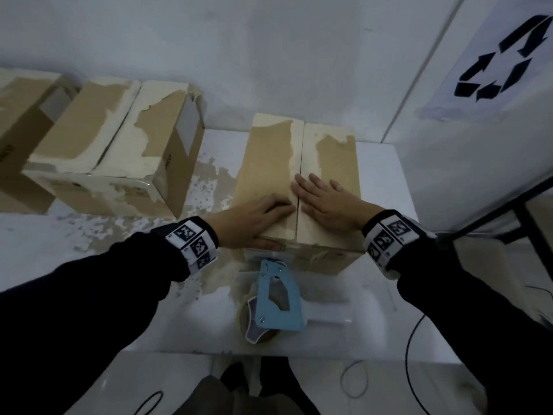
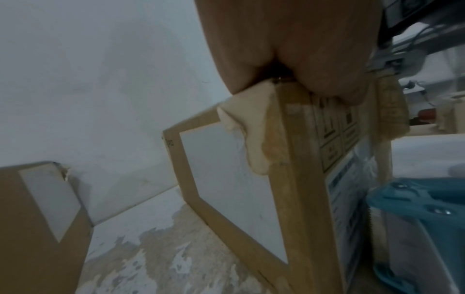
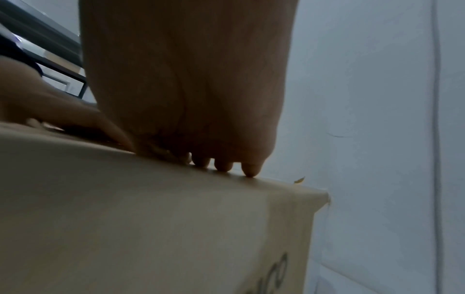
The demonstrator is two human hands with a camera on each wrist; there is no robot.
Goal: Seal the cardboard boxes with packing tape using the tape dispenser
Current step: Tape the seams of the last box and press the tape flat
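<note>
Centre of frame, box flaps closed but seam bare of tape; left hand and right hand spread flat on them; tape dispenser untouched below; upper-left boxes seemingly untaped too.

box: matt brown cardboard, pale torn paper patches
dispenser: smooth blue plastic, metal screws
table: glossy white, worn brown patches

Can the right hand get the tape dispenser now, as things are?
Probably yes. The dispenser lies on the table, just before the box, with nothing over it. The right hand is only pressing flat on the flap.
</note>
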